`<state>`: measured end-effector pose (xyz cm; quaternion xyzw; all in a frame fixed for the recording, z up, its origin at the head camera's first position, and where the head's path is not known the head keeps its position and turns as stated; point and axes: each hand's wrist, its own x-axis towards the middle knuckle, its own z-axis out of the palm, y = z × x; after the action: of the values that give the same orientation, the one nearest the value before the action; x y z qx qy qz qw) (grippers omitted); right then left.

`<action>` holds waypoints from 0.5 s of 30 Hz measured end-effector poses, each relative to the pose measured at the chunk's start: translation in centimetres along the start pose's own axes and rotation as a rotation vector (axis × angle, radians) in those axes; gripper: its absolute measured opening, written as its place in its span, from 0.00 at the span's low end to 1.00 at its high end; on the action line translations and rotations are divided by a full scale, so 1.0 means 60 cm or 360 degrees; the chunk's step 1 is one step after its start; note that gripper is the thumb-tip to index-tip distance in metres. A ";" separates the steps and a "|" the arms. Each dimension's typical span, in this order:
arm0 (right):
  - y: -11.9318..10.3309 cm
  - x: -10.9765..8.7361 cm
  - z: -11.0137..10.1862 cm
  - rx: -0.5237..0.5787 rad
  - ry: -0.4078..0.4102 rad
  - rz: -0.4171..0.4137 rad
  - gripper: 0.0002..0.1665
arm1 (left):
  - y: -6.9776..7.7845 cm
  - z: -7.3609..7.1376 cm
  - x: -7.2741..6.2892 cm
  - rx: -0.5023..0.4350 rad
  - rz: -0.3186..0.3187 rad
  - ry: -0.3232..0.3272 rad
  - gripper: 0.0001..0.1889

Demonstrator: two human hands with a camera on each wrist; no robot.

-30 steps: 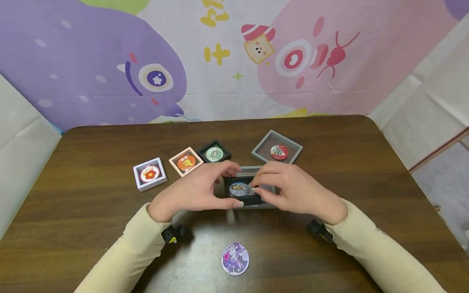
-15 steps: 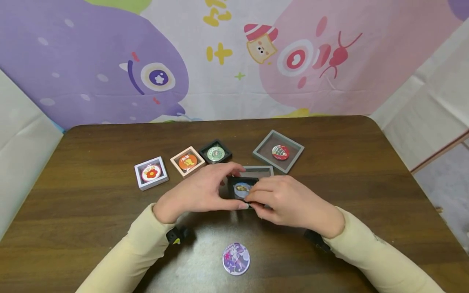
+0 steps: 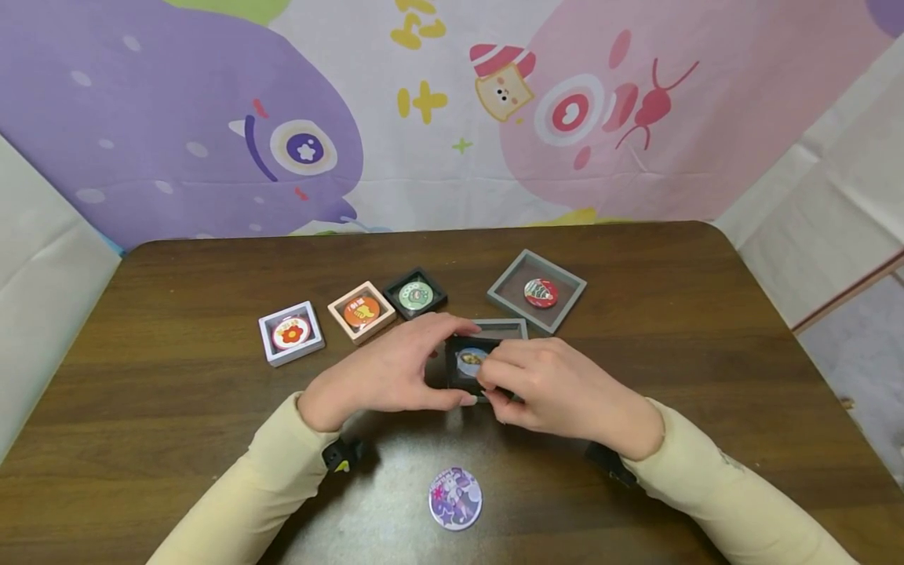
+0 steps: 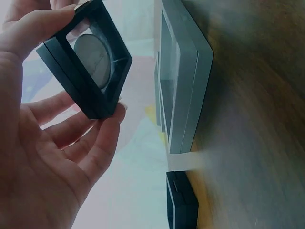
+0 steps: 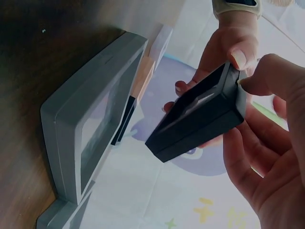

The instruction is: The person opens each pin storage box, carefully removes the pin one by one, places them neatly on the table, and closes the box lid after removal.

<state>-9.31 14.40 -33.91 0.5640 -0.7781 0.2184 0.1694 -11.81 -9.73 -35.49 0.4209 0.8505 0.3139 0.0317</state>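
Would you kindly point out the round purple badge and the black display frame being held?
Round purple badge [image 3: 455,499]: head view, middle of its printed face.
Held black display frame [image 4: 71,80]: left wrist view, its side wall.

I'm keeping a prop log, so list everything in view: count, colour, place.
Held frame: one, black, in both hands
Blue badge: one, blue, in held frame
Small frames: three, white frame, peach frame, dark frame, left of centre
Badges in these: three, white-and-red flower badge, orange badge, green badge, respectively
Large frames: two, grey, near frame below held frame, far frame behind
Red badge: one, red, in far frame
Purple badge: one, purple, nearest the person
Table: one, brown, beneath
Cartoon backdrop: one, multicoloured, behind table
Side cloths: two, white, either side
Pole: one, pinkish, right edge
Wrist cameras: two, black, one per wrist
Sleeves: two, cream, on arms
Left hand: one, bare, held frame's left
Right hand: one, bare, held frame's right
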 end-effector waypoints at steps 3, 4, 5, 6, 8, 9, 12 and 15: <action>0.000 0.001 0.001 -0.0010 0.0008 -0.0001 0.13 | 0.001 0.001 0.000 -0.0007 0.0006 0.0022 0.39; 0.000 0.001 0.002 -0.0015 0.0007 -0.0002 0.13 | 0.001 0.001 0.000 -0.0006 0.0008 0.0026 0.39; 0.000 0.000 0.003 -0.0018 0.0009 -0.0007 0.13 | 0.002 0.001 0.000 -0.0010 0.0011 0.0030 0.39; -0.001 0.000 0.004 -0.0020 0.0010 -0.0012 0.13 | 0.002 0.001 -0.001 -0.0015 0.0015 0.0032 0.39; -0.002 0.000 0.005 -0.0017 -0.0005 -0.0009 0.13 | 0.003 0.000 -0.001 -0.0022 0.0018 0.0034 0.39; -0.002 0.000 0.006 -0.0015 -0.0009 -0.0009 0.13 | 0.003 0.000 -0.001 -0.0025 0.0021 0.0033 0.39; -0.003 -0.001 0.007 0.0005 -0.0023 -0.0008 0.13 | 0.004 -0.001 -0.001 -0.0029 0.0017 0.0019 0.40; -0.003 -0.001 0.008 0.0028 -0.0024 -0.0005 0.15 | 0.005 -0.002 -0.001 -0.0026 0.0010 -0.0003 0.39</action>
<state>-9.11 14.17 -34.31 0.5684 -0.7764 0.2209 0.1590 -11.58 -9.70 -35.23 0.4234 0.8466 0.3205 0.0349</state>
